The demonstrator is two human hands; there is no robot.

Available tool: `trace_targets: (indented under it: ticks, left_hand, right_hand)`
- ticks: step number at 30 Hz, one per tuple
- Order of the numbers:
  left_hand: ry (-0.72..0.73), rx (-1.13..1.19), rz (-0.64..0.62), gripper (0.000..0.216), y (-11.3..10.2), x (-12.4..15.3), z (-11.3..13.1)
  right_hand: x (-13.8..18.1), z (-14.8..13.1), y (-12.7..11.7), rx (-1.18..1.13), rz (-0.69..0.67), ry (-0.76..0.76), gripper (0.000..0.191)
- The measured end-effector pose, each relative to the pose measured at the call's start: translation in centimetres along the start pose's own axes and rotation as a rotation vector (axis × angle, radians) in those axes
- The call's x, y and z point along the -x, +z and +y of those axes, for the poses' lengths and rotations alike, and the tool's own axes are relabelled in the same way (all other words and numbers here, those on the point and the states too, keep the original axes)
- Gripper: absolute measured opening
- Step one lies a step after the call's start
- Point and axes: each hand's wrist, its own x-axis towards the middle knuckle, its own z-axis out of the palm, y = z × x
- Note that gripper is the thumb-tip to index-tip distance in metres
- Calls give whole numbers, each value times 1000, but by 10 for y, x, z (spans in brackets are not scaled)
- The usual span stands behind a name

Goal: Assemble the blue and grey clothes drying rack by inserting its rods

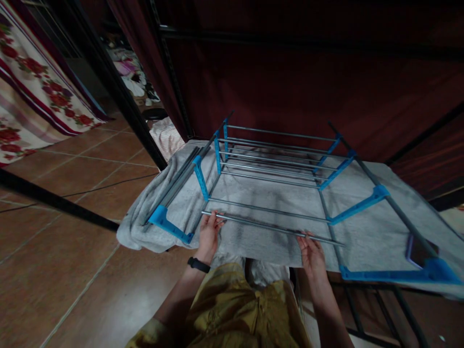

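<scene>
A thin metal rod [261,224] runs crosswise in front of me, gripped near its left end by my left hand [209,234] and toward its right end by my right hand [311,251]. The fingers of both are closed on it. Beyond lies a rack frame [268,207] of grey tubes and blue plastic brackets, with several rods spanning its sides. The nearest blue brackets are the left one [170,224] and the right one [395,275]. Both rod ends show, close to the frame's side tubes; whether they touch those I cannot tell.
The rack rests on a grey cloth [253,246] over a raised surface. Several loose tubes [177,181] lie at its left. A phone [416,250] is under the right side tube. Black metal posts [119,92] and a dark red curtain [290,87] stand around; a tiled floor [72,232] is left.
</scene>
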Motion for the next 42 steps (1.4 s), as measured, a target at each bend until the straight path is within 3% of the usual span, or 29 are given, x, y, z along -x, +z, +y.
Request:
trace_targets:
  ticks: [9,25,35,42]
  left_hand:
    - [-11,-47,-85,33,20,17,-8]
    - [4,-202,-272,29,59,49,-24]
    - [-3,-297,-413,34,90,66,-25]
    - [14,-326,-488,31,103,69,-33]
  right_hand:
    - [-9,-12,13,-17,26,60,28]
    - [18,8,13,-29,-54,126,16]
    - [26,-1,29,-103,-42,187,16]
    - [41,5,56,-167,-57,253,13]
